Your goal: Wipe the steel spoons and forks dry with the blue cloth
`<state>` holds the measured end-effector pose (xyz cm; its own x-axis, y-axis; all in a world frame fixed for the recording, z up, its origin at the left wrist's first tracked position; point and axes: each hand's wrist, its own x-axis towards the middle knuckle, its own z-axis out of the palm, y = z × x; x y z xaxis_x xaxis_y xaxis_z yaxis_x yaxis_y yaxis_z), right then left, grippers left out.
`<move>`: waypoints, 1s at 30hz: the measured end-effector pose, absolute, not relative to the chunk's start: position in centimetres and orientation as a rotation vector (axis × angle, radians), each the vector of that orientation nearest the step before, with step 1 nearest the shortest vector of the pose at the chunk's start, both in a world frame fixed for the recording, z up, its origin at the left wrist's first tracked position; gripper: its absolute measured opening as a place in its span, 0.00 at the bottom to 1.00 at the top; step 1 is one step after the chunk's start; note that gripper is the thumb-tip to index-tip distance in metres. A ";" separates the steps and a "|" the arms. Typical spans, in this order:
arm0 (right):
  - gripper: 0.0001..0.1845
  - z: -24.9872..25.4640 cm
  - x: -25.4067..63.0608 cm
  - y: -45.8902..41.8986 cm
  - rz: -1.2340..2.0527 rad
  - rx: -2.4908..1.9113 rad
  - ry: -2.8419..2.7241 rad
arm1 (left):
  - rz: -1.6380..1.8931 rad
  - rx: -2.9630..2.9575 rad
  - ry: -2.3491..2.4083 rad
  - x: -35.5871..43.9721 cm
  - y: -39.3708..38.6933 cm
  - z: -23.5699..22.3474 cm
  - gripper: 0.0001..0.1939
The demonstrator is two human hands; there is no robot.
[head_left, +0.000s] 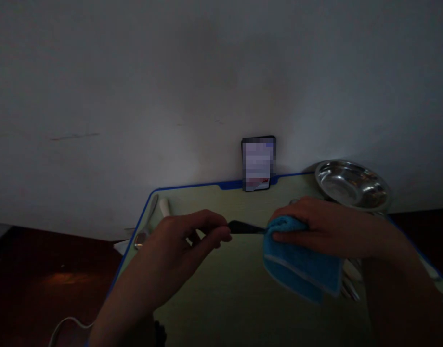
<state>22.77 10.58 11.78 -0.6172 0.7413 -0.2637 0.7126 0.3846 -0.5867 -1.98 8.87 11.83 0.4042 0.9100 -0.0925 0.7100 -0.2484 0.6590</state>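
My left hand (198,236) is closed in a pinch on the left end of a slim dark utensil (245,227), which lies level above the table. A folded blue cloth (301,260) is gripped in my right hand (315,226), closed round the utensil's other end. The cloth hides that end, so I cannot tell the utensil's exact kind. The cloth's lower part hangs down in a loose flap with a pale edge.
Against the wall a phone (258,164) leans upright on the table (207,299). A steel bowl (351,185) sits tilted at the back right. Metal cutlery (349,289) lies under the cloth's right side. At left are a ladle (142,237) and a white handle (164,207).
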 end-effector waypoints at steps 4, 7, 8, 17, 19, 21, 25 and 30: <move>0.19 11.7 22.8 10.5 1.057 -1.328 -2.596 | 0.381 2.065 1.355 -2.0 8.7 11.8 0.06; 0.17 11.7 22.7 10.4 1.058 -1.315 -2.597 | 0.373 2.069 1.336 -2.0 8.5 11.9 0.06; 0.17 11.7 22.6 10.4 1.058 -1.313 -2.597 | 0.372 2.069 1.332 -1.9 8.5 11.9 0.06; 0.14 11.4 21.3 10.2 1.074 -1.274 -2.646 | 0.169 2.070 1.279 -0.9 8.3 11.7 0.10; 0.13 11.0 20.6 10.2 1.076 -1.223 -2.663 | 0.086 2.073 1.245 -0.5 8.2 11.5 0.12; 0.13 10.6 20.0 10.3 1.096 -1.155 -2.681 | 0.043 2.051 1.206 -0.3 8.2 11.3 0.14; 0.15 10.1 19.5 10.9 1.162 -1.088 -2.669 | 0.053 2.049 1.191 -0.9 8.3 11.3 0.15; 0.20 10.3 20.8 11.6 1.241 -1.200 -2.592 | 0.113 2.026 1.275 -3.7 8.5 12.0 0.16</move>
<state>20.79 11.59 10.33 -0.7028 0.6520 -0.2846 0.6306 0.3856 -0.6735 -3.66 8.46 12.03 0.5051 0.8123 -0.2916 0.7484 -0.2440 0.6167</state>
